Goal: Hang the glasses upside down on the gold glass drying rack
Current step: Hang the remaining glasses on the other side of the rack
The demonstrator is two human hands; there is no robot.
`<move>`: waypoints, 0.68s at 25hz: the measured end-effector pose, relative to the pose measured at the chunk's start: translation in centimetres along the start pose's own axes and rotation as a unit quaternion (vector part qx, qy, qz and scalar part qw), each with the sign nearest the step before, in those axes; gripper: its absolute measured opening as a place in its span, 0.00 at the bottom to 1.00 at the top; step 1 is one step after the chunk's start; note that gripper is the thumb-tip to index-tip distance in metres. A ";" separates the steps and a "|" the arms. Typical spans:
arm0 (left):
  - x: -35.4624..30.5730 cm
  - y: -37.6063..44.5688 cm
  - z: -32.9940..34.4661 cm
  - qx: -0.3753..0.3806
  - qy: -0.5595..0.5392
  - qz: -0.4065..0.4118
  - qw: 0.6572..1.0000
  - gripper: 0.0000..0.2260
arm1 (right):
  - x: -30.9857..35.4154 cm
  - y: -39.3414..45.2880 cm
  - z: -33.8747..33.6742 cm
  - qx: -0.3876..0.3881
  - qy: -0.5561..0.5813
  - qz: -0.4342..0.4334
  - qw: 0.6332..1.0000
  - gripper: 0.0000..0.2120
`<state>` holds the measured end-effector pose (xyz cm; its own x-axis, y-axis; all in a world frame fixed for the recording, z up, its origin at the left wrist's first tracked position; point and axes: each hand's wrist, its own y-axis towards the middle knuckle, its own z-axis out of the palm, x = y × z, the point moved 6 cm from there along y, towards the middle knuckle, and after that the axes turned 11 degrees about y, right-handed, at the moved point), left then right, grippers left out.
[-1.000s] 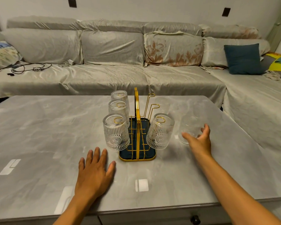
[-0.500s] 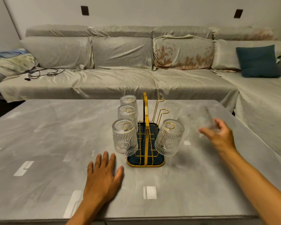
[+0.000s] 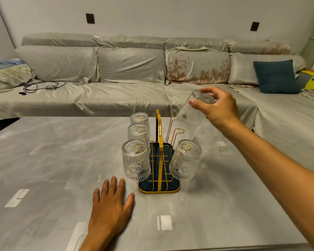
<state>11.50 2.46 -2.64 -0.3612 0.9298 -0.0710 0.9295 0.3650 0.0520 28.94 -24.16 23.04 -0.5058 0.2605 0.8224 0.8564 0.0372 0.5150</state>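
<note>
Hanging already are four glasses on the gold rack [image 3: 159, 156]; right hand [image 3: 218, 107] grips a fifth glass [image 3: 192, 110] above two free pegs, left hand [image 3: 110, 211] flat, empty on the table [image 3: 43, 160].

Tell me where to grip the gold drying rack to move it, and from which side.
Grip the gold wire drying rack by its tall arched centre handle, coming from straight above. The handle rises above the ribbed clear glasses hanging on the side pegs, so a top approach probably avoids knocking them. The right hand already holds a glass; the left hand lies flat on the table.
</note>
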 end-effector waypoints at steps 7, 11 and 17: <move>0.0 0.0 -0.1 -0.008 -0.006 0.002 1.000 0.32 | -2.5 -1.4 4.0 0.065 -0.096 -0.009 0.993 0.24; 0.1 -0.1 -0.1 -0.009 -0.006 0.003 1.000 0.32 | -4.2 -1.7 4.8 0.072 -0.114 0.021 0.991 0.25; 0.1 0.0 0.1 -0.008 -0.003 0.001 1.000 0.32 | -6.2 -1.9 6.1 0.102 -0.141 0.092 0.980 0.24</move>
<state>11.46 2.52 -2.70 -0.3579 0.9306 -0.0767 0.9293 0.3630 0.0676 31.05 -19.99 15.48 -0.3162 0.5365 0.7824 0.9481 0.1492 0.2808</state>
